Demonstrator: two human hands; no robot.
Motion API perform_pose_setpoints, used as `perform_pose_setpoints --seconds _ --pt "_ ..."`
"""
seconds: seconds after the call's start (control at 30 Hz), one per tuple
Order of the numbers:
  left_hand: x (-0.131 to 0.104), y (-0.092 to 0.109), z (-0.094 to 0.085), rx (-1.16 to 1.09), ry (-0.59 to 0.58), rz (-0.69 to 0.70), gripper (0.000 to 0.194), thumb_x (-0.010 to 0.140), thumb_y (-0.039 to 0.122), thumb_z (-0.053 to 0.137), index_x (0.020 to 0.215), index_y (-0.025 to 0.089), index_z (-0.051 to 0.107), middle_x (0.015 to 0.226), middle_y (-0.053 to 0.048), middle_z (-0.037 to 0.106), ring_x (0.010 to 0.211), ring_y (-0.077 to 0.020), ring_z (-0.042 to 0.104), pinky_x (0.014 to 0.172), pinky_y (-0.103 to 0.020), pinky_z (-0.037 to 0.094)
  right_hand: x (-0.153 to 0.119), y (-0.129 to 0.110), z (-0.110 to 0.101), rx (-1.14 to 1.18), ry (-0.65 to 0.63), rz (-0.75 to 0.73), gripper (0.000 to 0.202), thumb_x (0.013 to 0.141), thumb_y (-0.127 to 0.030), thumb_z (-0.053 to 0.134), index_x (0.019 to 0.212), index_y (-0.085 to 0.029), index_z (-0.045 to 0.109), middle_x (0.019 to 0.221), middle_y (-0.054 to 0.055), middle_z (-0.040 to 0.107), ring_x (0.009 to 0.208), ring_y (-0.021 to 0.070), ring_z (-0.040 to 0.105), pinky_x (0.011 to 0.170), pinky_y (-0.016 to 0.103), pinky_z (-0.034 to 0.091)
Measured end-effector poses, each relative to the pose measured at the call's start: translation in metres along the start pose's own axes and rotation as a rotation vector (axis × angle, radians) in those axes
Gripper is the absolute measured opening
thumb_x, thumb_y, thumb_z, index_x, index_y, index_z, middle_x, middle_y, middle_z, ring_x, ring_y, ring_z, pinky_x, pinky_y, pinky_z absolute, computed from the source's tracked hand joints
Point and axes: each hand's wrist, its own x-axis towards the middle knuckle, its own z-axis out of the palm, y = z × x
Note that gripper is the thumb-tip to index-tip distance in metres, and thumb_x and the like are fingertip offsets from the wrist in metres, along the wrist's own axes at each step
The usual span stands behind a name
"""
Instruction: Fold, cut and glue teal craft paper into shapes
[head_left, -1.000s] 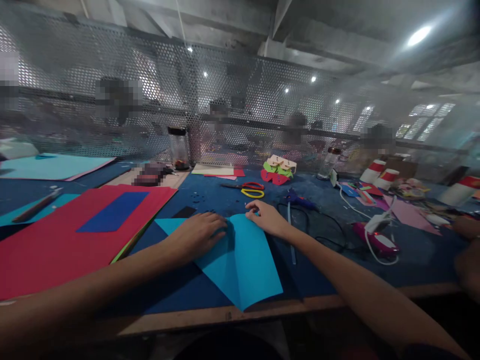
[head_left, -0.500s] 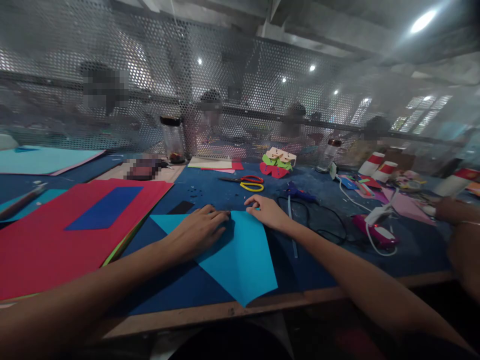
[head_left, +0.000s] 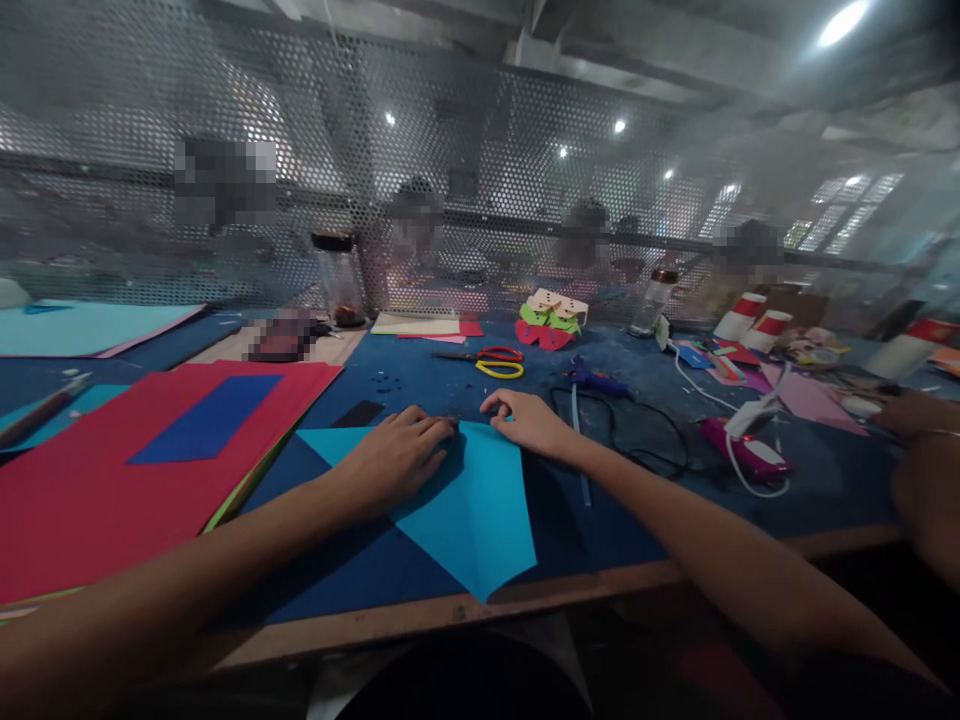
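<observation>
A light-blue sheet of paper (head_left: 480,520) lies on the blue table, a raised fold running down it and its near corner reaching the table edge. My left hand (head_left: 405,455) rests palm down on the sheet, fingers stretched out over its far part. A small dark bit shows by its fingertips, too small to name. At the sheet's far right corner, my right hand (head_left: 529,422) has its fingers curled in on the paper edge; the fingertips are partly hidden. Beyond the left hand lies a small black paper piece (head_left: 358,414).
Scissors (head_left: 499,362) and a blue glue gun (head_left: 598,378) with a black cord lie beyond my hands. Red sheets (head_left: 82,500) bearing a blue rectangle (head_left: 206,420) are at left. At right are a pink device (head_left: 742,450) with white cable and another person's hand (head_left: 919,415).
The sheet's near right corner has shifted slightly left and the fold looks a little flatter. Both hands stay at nearly the same places on the paper; the view has tilted a little.
</observation>
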Motion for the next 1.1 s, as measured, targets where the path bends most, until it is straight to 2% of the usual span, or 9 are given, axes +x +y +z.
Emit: perform_pose_setpoints --seconds 0.07,0.17,0.3,0.43,0.57,0.97,1.1 --pt "-0.001 -0.002 0.002 -0.013 0.007 -0.008 0.024 0.100 0.018 0.055 0.124 0.020 0.059 0.137 -0.009 0.067 0.113 -0.0280 0.059 0.100 -0.046 0.050 0.000 0.000 -0.001 0.000 0.002 0.009 0.028 0.086 -0.013 0.058 0.111 -0.020 0.070 0.085 0.001 0.071 0.083 0.0177 0.065 0.074 0.027 0.041" --pt "-0.004 -0.004 0.003 -0.045 0.008 -0.016 0.023 0.101 0.021 0.056 0.124 0.020 0.059 0.138 -0.008 0.066 0.116 -0.0281 0.058 0.100 -0.045 0.050 -0.002 0.003 -0.003 0.018 0.023 0.031 0.023 0.092 -0.024 0.060 0.112 -0.018 0.069 0.085 0.001 0.069 0.079 0.0167 0.062 0.072 0.027 0.040" --pt "-0.009 -0.005 0.000 -0.098 0.006 0.005 0.024 0.103 0.026 0.056 0.125 0.022 0.060 0.138 -0.007 0.066 0.121 -0.0269 0.058 0.102 -0.044 0.050 -0.005 0.009 -0.007 0.075 0.045 0.049 0.026 0.094 -0.035 0.062 0.111 -0.016 0.069 0.074 -0.001 0.062 0.068 0.0140 0.057 0.065 0.026 0.037" --pt "-0.011 -0.004 -0.004 -0.121 -0.004 0.009 0.028 0.103 0.027 0.057 0.130 0.023 0.060 0.139 -0.006 0.066 0.120 -0.0268 0.058 0.102 -0.045 0.049 -0.005 0.014 -0.008 0.152 0.011 0.045 0.026 0.090 -0.031 0.065 0.112 -0.015 0.068 0.066 -0.004 0.057 0.060 0.0120 0.052 0.061 0.025 0.034" --pt "-0.011 -0.004 -0.003 -0.123 0.009 0.010 0.028 0.103 0.028 0.057 0.130 0.023 0.061 0.140 -0.006 0.065 0.117 -0.0270 0.058 0.101 -0.045 0.049 -0.003 0.015 -0.006 0.201 0.000 0.047 0.027 0.087 -0.026 0.065 0.112 -0.015 0.068 0.068 -0.004 0.058 0.061 0.0120 0.053 0.060 0.025 0.036" --pt "-0.010 -0.002 -0.001 -0.096 0.020 0.016 0.028 0.102 0.026 0.058 0.130 0.022 0.061 0.138 -0.007 0.066 0.116 -0.0276 0.057 0.102 -0.045 0.048 -0.006 0.012 -0.008 0.070 -0.045 0.003 0.028 0.083 -0.013 0.057 0.106 -0.016 0.072 0.073 -0.001 0.063 0.065 0.0135 0.057 0.060 0.025 0.035" --pt "-0.012 -0.002 -0.003 -0.088 0.009 0.021 0.028 0.103 0.027 0.057 0.131 0.023 0.060 0.140 -0.007 0.065 0.116 -0.0272 0.058 0.102 -0.044 0.048 -0.006 0.013 -0.007 0.077 -0.022 0.011 0.021 0.090 -0.021 0.058 0.104 -0.016 0.071 0.084 0.003 0.070 0.074 0.0153 0.061 0.067 0.026 0.040"
